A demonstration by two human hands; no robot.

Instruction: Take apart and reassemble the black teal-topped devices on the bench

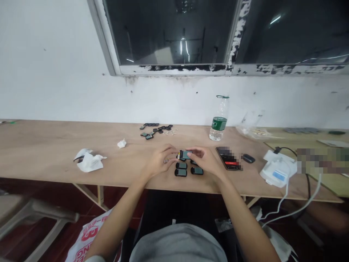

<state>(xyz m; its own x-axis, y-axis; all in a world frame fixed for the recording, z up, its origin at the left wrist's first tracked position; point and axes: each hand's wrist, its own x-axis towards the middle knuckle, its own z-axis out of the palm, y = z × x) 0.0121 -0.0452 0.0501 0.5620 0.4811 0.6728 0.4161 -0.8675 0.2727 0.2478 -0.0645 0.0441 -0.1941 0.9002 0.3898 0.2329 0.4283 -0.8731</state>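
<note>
My right hand (205, 157) pinches a small flat black device with a grey-green face (186, 155), thumb on top. Against its left end, my left hand (163, 158) has its fingertips closed round a tiny shiny yellow and silver piece (179, 155), too small to name for sure. More small shiny bits show among the left fingers. Just below my hands lie several like devices: one pair stacked on the left, with the nearest one (180, 172) at the front, and another (197, 170) to the right. One more is partly hidden under the held device.
Further back lie several black devices (149, 136) and scattered small silver pieces (169, 132). A water bottle (218, 123) stands near the wall. To the right are a phone (228, 158), a black case (248, 158) and a white corded box (276, 171); crumpled tissues (89, 162) lie left.
</note>
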